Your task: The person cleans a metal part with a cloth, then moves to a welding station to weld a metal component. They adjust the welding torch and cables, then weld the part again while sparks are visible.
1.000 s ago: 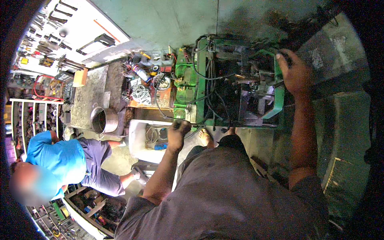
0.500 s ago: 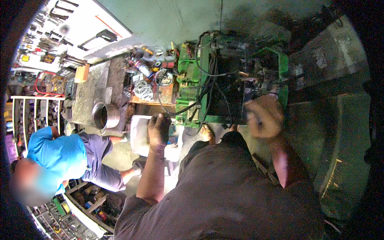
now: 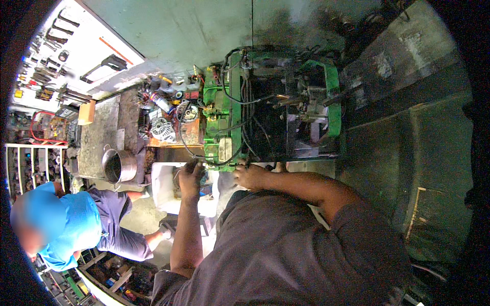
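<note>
A green metal test bench (image 3: 333,102) stands before me, with black cables running over its left part. My left hand (image 3: 190,178) is closed at the bench's front left corner, pinching a black cable (image 3: 220,164) that loops along the bench's front. A little to the right, my right hand (image 3: 251,176) is at the front edge with its fingers curled in. What it grips, if anything, is hidden behind the fingers. Farther back on the bench sits a greyish metal machine part (image 3: 314,104). Another cable with a bright tip (image 3: 280,97) lies across the dark middle.
Left of the bench, a round finned metal housing (image 3: 162,130) and a spray can (image 3: 161,102) lie on a cluttered worktable. A metal pot (image 3: 120,166) stands farther left, and a white bin (image 3: 162,188) below. A person in a blue shirt (image 3: 76,219) bends at the far left.
My right hand has come from the bench's right side leftward to the front edge near my left hand. My left hand stays by the cable. The view has shifted, and the other person has moved slightly.
</note>
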